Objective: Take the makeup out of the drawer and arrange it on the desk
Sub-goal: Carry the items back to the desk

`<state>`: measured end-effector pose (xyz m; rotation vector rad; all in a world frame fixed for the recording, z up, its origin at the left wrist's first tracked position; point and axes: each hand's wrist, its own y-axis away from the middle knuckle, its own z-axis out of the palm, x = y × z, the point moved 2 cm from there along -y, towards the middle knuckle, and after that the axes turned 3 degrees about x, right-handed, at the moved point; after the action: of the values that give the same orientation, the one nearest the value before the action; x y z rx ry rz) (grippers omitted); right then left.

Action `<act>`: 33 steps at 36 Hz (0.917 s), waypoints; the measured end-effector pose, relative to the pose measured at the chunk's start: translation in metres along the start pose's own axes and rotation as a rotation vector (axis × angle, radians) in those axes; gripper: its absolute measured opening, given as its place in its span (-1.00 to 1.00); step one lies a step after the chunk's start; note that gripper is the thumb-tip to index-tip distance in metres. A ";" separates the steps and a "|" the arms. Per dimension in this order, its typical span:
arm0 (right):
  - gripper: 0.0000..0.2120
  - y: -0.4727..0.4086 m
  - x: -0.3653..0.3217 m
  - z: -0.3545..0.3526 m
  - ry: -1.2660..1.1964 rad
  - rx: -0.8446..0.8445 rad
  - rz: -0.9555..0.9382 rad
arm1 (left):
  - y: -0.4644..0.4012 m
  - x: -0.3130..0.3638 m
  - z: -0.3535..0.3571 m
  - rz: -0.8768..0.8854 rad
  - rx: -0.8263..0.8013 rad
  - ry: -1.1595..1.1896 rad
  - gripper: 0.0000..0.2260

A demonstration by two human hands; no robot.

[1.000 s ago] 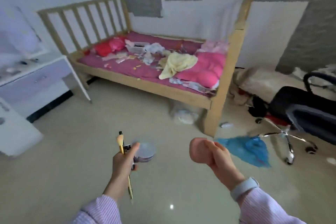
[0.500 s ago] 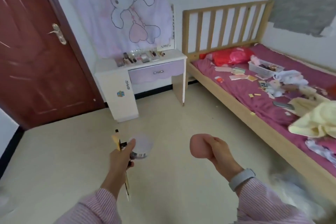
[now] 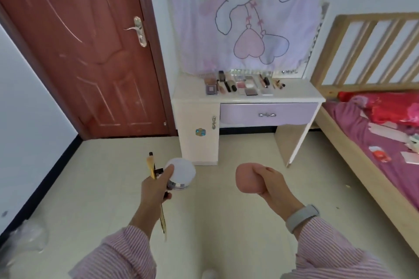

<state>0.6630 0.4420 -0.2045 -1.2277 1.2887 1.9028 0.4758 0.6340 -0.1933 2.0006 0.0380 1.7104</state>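
Observation:
My left hand [image 3: 154, 190] grips a round white-lidded powder jar [image 3: 182, 173] together with a gold-handled makeup brush [image 3: 151, 164] and a thin dark pencil. My right hand [image 3: 275, 188] holds a pink makeup sponge [image 3: 248, 178]. Both hands hover over the floor, well short of the white desk [image 3: 294, 95]. The desk's purple drawer [image 3: 268, 114] is closed. Several makeup items [image 3: 242, 85], palettes, tubes and brushes, lie in a row along the back of the desktop.
A red-brown door [image 3: 90, 52] stands to the left of the desk. A wooden bed [image 3: 362, 149] with a magenta sheet and scattered papers runs along the right. A cartoon cloth [image 3: 244, 16] hangs above the desk. A clear plastic bag [image 3: 25, 236] lies at the lower left.
The view has swung left from the bed to face the desk, which is now closer and centred. Both hands keep the same items in the same grip.

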 end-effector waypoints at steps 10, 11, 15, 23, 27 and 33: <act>-0.75 -0.184 -0.092 0.105 0.012 -0.021 0.016 | -0.206 0.100 0.082 -0.019 0.015 0.003 -0.67; -0.75 -0.201 -0.099 0.112 0.008 -0.021 0.014 | -0.223 0.107 0.091 -0.020 0.012 -0.003 -0.67; -0.78 -0.274 -0.117 0.140 0.010 -0.002 0.032 | -0.297 0.123 0.129 -0.045 0.023 0.002 -0.67; -0.81 -0.441 -0.140 0.202 0.035 -0.025 0.100 | -0.441 0.136 0.200 -0.167 0.068 0.004 -0.69; -0.76 -0.525 -0.156 0.247 0.145 -0.035 0.135 | -0.513 0.154 0.234 -0.212 0.115 0.004 -0.73; -0.82 -0.609 -0.165 0.320 0.385 -0.080 0.084 | -0.592 0.168 0.253 -0.244 0.114 -0.085 -0.78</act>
<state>1.1041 0.9906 -0.2776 -1.6665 1.4863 1.8494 0.9220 1.1185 -0.2893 2.0530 0.3440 1.4976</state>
